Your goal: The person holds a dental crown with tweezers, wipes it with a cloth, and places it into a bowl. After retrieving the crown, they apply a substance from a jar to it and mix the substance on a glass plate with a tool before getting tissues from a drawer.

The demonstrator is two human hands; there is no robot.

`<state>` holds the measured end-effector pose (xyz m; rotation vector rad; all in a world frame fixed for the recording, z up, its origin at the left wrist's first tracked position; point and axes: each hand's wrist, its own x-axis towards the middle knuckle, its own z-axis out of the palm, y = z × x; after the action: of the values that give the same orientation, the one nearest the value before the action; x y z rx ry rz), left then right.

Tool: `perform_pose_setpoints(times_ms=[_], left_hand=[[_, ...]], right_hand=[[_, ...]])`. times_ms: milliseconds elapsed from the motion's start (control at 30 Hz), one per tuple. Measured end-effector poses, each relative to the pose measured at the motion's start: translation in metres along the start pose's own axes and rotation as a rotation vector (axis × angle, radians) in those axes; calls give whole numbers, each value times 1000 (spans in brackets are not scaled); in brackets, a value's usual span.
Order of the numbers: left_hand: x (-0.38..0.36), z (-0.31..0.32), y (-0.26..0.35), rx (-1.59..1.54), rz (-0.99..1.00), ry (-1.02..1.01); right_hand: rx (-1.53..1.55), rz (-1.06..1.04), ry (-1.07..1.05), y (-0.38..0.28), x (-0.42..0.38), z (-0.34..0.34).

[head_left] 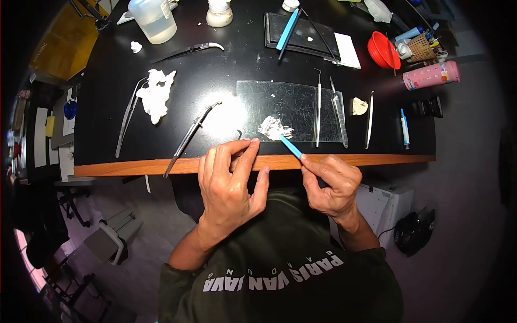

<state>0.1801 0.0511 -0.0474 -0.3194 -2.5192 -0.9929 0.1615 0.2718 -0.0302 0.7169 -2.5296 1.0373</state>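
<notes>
My right hand [334, 185] is closed on a blue plastic spatula [292, 148]. Its tip touches a mound of white paste [273, 128] near the front edge of a scratched clear glass slab [296, 99]. At the slab's front left corner is my left hand [229, 180], with bent fingertips close to the edge and the thumb apart. I see nothing held in it, though its palm is partly hidden. A thin probe [319, 107] and a scalpel-like tool [338, 110] lie across the slab's right side. Left of the slab, locking tweezers [189, 137] overhang the table's wooden edge.
Further left lie other tweezers [129, 121], crumpled white tissue [157, 96] and curved forceps [186, 51]. Behind stand a bottle [153, 21] and a jar [219, 15]. To the right are a plaster piece [359, 106], a carver [370, 121], a syringe [405, 129] and a red bowl [381, 51].
</notes>
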Motion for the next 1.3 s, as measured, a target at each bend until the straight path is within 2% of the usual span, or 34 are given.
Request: perform_pose_setpoints(times_ms=[267, 367, 700, 800, 900, 1300], left_hand=[[-1, 1, 0, 1, -3, 7], [-1, 1, 1, -11, -8, -2], [-1, -1, 1, -16, -19, -11], [-1, 0, 1, -21, -21, -13], [-1, -1, 1, -24, -24, -17], [-1, -1, 1, -27, -21, -15]], right_hand=[[12, 65, 24, 0, 2, 0], [10, 33, -32, -2, 3, 1], [18, 25, 54, 0, 2, 3], [24, -10, -26, 2, 2, 2], [41, -27, 73, 5, 1, 7], [-29, -66, 61, 5, -3, 6]])
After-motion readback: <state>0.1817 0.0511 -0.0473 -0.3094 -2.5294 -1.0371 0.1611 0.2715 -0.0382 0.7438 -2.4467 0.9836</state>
